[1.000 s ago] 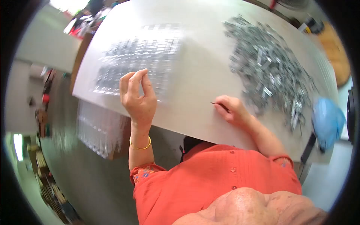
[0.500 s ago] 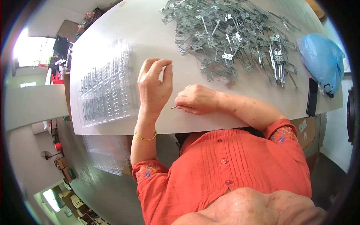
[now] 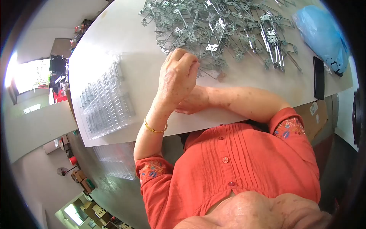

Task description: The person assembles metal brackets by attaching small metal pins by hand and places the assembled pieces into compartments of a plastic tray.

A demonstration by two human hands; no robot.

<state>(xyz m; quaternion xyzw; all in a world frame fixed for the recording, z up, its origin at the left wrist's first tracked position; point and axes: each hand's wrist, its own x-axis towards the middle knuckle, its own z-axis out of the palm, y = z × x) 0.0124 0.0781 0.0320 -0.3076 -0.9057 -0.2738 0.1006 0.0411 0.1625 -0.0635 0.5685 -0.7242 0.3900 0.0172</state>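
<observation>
My left hand (image 3: 177,74), with a gold bangle on its wrist, is raised by the near left edge of the pile of metal brackets and rods (image 3: 209,30). Its fingers are bent in toward the thumb; whatever lies between them is hidden. Behind the left wrist is my right hand (image 3: 195,100), low over the white table (image 3: 141,91). Its fingers are curled, and the left hand covers most of them. The thin metal pin seen in it a moment ago is out of sight now.
On the left of the table lies a clear plastic tray (image 3: 108,105) with rows of small compartments. A blue plastic bag (image 3: 322,38) and a black phone (image 3: 319,78) are at the right. More clear trays (image 3: 116,160) stand below the table edge.
My left hand has moved right and up toward the pile, its fingers closing in, and it now overlaps my right hand. The view has shifted and tilted slightly.
</observation>
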